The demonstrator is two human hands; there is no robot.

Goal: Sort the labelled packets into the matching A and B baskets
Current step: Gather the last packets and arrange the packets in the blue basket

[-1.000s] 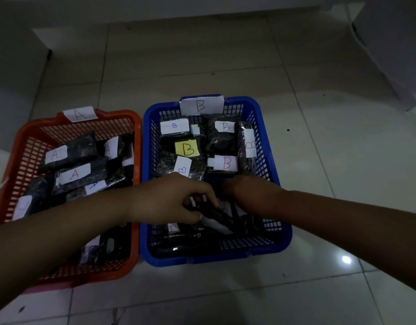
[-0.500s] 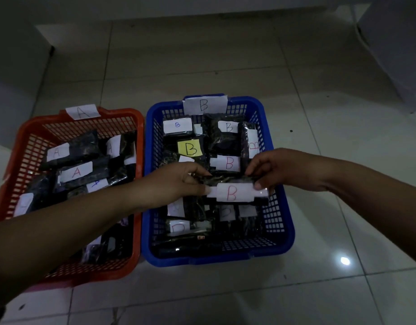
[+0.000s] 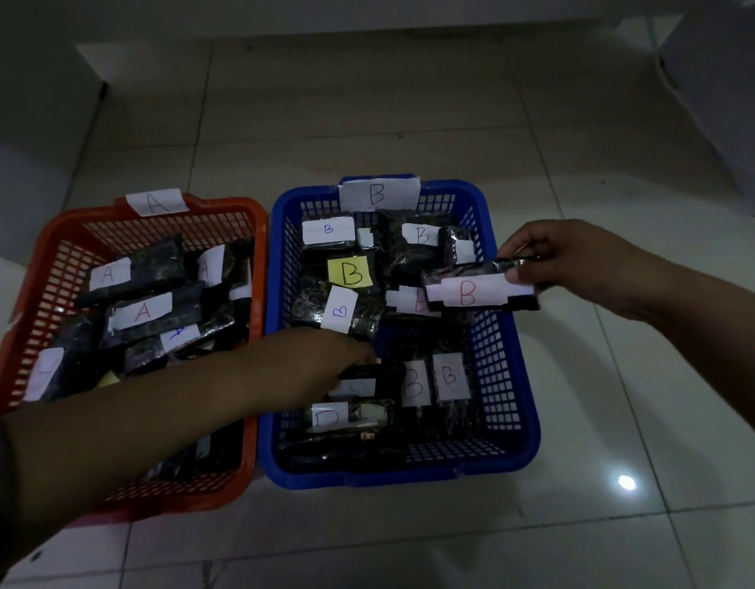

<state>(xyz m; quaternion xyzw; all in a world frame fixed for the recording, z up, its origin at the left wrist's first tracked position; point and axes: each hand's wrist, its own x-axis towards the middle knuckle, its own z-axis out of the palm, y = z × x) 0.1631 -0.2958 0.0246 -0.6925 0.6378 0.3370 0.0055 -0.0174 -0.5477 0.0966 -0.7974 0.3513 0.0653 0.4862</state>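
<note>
Beneath your arms lies the pale tiled floor (image 3: 367,121), with a bright spot of reflected light (image 3: 626,482) below your right forearm. Two mesh baskets sit on it side by side, touching. The blue basket (image 3: 524,418), tagged B at its far rim, is under your hands; the orange basket (image 3: 48,257), tagged A, lies under your left forearm and beyond it.

Your right hand (image 3: 567,265) has swung out to the right since half a second ago, when both hands held one packet over the middle of the blue basket. It is now closed in a pinch on the held B packet (image 3: 477,291), thumb on the white label's right end, fingers behind the top edge. The packet hangs to the left of that hand, level, over the basket's right wall, red B facing you.

Your left hand (image 3: 320,359) has let that packet go and dropped lower into the blue basket. Its fingers curl down among the dark packets; whether they grip one I cannot tell, as the fingertips are hidden.

Just right of your left hand stand two white B labels (image 3: 435,380). Just beyond it are a heart-marked label (image 3: 340,310) and a yellow B label (image 3: 350,272). The A-labelled packets (image 3: 141,310) lie far left of it, in the orange basket.
</note>
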